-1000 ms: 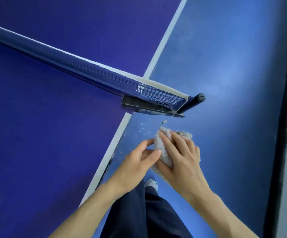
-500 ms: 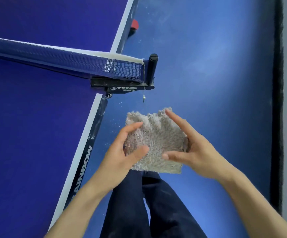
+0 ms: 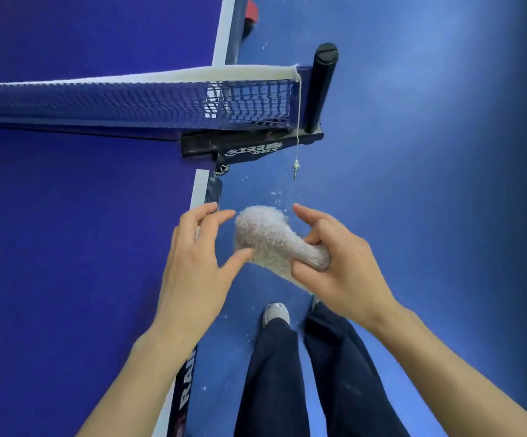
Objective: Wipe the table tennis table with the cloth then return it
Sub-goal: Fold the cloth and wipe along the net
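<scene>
Head view: our right hand (image 3: 341, 266) bunches the cloth (image 3: 262, 234), left hand (image 3: 189, 266) spread at its nine o'clock, worktop (image 3: 67, 247) beyond it.

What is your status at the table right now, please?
Right hand grips bunched cloth, over the floor beside the table. Left hand open, next to cloth. Net post ahead, clear of both hands.
</scene>
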